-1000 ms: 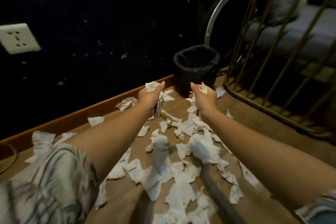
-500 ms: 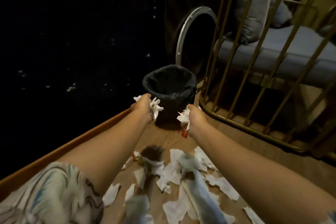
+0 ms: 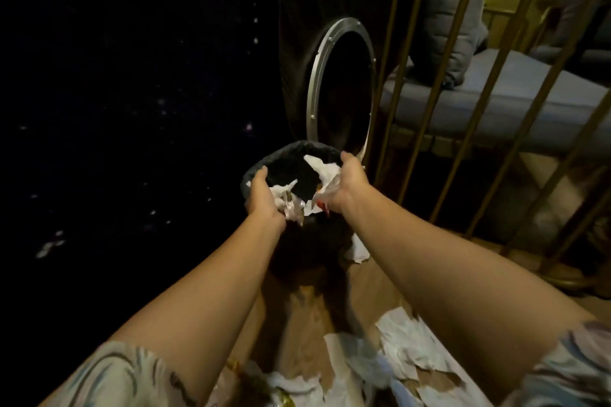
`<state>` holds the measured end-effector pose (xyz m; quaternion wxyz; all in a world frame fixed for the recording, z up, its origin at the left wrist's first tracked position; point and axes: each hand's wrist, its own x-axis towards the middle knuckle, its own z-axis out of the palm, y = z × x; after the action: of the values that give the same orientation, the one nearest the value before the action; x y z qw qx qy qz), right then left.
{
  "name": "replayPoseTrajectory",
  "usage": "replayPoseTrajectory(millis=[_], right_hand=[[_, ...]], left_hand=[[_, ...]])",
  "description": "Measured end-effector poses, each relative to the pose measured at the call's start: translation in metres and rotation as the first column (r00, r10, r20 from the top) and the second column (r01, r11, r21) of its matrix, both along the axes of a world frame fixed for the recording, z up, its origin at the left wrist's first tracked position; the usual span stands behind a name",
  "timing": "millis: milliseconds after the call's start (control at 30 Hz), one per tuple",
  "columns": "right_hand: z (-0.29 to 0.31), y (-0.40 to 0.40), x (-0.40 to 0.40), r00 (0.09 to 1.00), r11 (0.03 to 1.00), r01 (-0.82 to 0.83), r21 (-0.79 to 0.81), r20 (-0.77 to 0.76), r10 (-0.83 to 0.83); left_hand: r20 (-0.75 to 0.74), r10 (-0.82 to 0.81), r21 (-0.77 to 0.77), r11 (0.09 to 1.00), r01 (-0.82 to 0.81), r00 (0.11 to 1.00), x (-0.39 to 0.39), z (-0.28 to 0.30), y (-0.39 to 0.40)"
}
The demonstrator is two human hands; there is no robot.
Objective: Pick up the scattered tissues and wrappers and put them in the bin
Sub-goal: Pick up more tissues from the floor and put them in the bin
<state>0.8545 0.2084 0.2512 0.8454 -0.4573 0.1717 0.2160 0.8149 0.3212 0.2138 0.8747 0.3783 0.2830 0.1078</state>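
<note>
White tissues in my clenched left hand and right hand have reached the bin; dropping comes next.

Reached forward with left hand and right hand, carrying tissues from beside the bin to above its mouth.

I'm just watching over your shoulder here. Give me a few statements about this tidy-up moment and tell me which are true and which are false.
1. Both hands are over the bin. True.
2. The left hand is empty. False: it holds crumpled tissues and wrappers.
3. The right hand holds white tissue. True.
4. The floor is free of litter. False: torn tissue pieces lie on it.
</note>
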Motion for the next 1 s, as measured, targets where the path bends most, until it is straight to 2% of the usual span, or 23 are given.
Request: replayPoseTrajectory(millis=[33, 100, 200, 333, 467, 600, 667, 767, 933, 1000], right_hand=[[0.003, 0.001, 0.001, 1.0, 0.997, -0.013, 0.081, 0.02, 0.012], [0.007, -0.003, -0.005, 1.0, 0.991, -0.011, 0.133, 0.024, 0.007], [0.005, -0.008, -0.011, 0.997, 0.996, 0.068, 0.05, 0.017, -0.069], [-0.011, -0.016, -0.022, 0.997, 0.996, 0.07, -0.056, 0.047, -0.068], [-0.03, -0.032, -0.05, 0.996, 0.996, 0.021, -0.087, 0.086, -0.013], [-0.05, -0.055, -0.09, 0.987, 0.959, -0.039, -0.28, 0.138, 0.081], [-0.061, -0.073, -0.113, 0.982, 0.919, -0.02, -0.393, 0.166, 0.092], [-0.083, -0.111, -0.147, 0.978, 0.857, 0.028, -0.514, 0.19, 0.081], [-0.129, -0.179, -0.207, 0.983, 0.784, 0.058, -0.618, 0.174, 0.065], [-0.147, -0.201, -0.23, 0.989, 0.765, 0.072, -0.64, 0.147, 0.031]], left_hand=[[0.016, -0.02, -0.014, 1.0, 0.021, 1.0, 0.013, -0.006, 0.009], [-0.018, -0.077, -0.05, 0.996, 0.076, 0.997, 0.034, -0.016, 0.021], [0.154, -0.195, -0.175, 0.959, 0.221, 0.969, 0.016, -0.001, 0.019], [0.252, -0.251, -0.169, 0.94, 0.298, 0.935, -0.011, 0.009, 0.002], [0.146, -0.125, 0.04, 0.992, 0.12, 0.981, -0.037, -0.009, -0.014], [0.078, -0.191, 0.221, 0.96, 0.169, 0.979, -0.072, -0.05, -0.045], [0.023, -0.268, 0.325, 0.913, 0.246, 0.963, -0.097, -0.07, -0.067], [-0.07, -0.391, 0.475, 0.796, 0.376, 0.917, -0.132, -0.104, -0.101], [-0.133, -0.527, 0.543, 0.67, 0.506, 0.84, -0.191, -0.145, -0.16], [-0.155, -0.595, 0.588, 0.586, 0.557, 0.789, -0.215, -0.157, -0.177]])
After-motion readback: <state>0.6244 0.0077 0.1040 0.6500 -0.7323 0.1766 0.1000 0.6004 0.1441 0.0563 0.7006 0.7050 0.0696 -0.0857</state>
